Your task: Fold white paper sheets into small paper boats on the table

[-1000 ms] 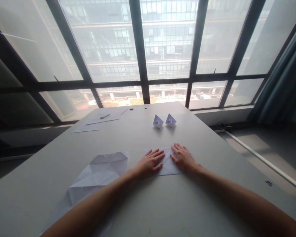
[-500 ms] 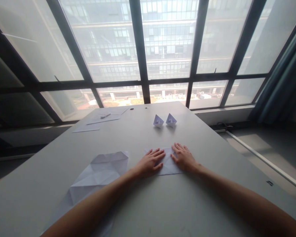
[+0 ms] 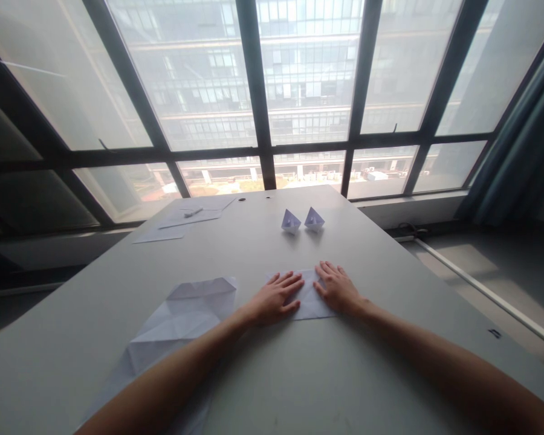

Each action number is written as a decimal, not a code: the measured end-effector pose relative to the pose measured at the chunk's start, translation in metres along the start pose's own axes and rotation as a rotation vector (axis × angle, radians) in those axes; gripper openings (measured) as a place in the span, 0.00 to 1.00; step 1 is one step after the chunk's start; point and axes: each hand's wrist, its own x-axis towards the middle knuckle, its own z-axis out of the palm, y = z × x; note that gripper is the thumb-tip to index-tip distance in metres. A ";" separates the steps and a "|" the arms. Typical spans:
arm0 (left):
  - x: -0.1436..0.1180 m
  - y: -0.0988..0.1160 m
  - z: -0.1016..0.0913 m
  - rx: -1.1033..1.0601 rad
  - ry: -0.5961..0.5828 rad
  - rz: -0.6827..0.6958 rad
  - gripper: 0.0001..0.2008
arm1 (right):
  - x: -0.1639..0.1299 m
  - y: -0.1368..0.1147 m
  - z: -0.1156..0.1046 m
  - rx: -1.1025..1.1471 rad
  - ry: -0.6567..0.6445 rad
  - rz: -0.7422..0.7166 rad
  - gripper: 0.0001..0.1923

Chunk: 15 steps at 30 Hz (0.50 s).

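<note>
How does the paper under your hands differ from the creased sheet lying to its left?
The folded paper is a small, flat piece, pinned by the left hand and right hand. The creased sheet is far larger, opened out, and no hand is on it. The folded paper lies flat and neat; the creased sheet shows many fold lines. Both are white and lie on the grey table.

Frame centre: folded sheet on table. Creased sheet to its left. Two paper boats above it. Loose papers upper left.
</note>
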 end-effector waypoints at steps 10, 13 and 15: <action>0.000 0.001 -0.001 -0.013 0.014 0.001 0.30 | 0.000 0.000 0.001 0.011 -0.006 -0.003 0.31; 0.000 0.001 -0.001 -0.016 0.015 0.001 0.30 | 0.000 0.001 0.001 0.008 -0.002 0.000 0.31; -0.001 0.001 -0.001 -0.014 0.015 0.000 0.30 | 0.000 0.001 0.001 0.007 0.000 0.000 0.31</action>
